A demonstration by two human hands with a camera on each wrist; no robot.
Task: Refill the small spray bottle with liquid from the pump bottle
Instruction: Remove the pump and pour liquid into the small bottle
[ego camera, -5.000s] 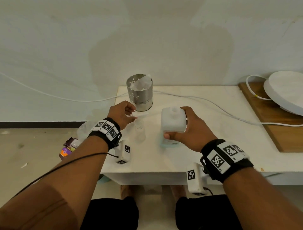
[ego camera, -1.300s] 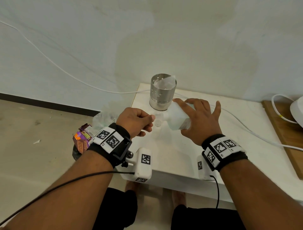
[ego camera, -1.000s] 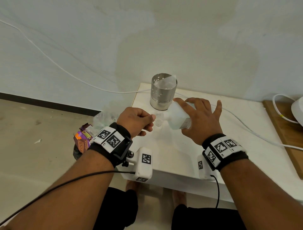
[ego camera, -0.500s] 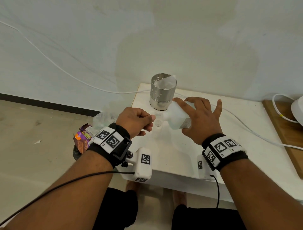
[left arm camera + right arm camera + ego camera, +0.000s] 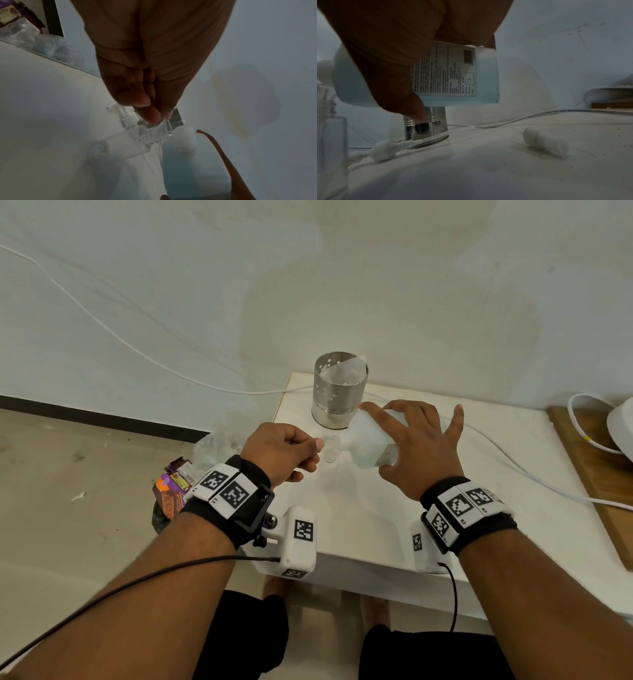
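- White table (image 5: 376, 529): low, set against a pale wall; carries all items below.
- Wooden board (image 5: 596, 474): at the table's right end, with a white round object (image 5: 621, 428) resting on it, partly out of frame.
- White cable (image 5: 513, 467): runs across the table's far side, past the metal cup toward the board.
- Perforated metal cup (image 5: 339, 390): upright at the table's far left corner, something pale inside.
- Pump bottle (image 5: 453, 75): pale blue liquid, printed label; tipped on its side in the air with its open neck (image 5: 184, 136) at the mouth of the small bottle.
- Right hand (image 5: 421, 450): grips the pump bottle from above, thumb beneath, fingers spread over it.
- Left hand (image 5: 281, 451): fingers curled, thumb and fingertips pinching the small bottle at its neck.
- Small spray bottle (image 5: 130, 142): clear, upright on the table between the two hands, cap off; its fill level cannot be told.
- Pump head (image 5: 385, 151): white, with its dip tube, lying on the table in front of the metal cup.
- White cap (image 5: 544, 140): lying on its side on the table, apart, right of the pump head.
- Wrappers (image 5: 171, 491): purple and orange, on the floor left of the table.
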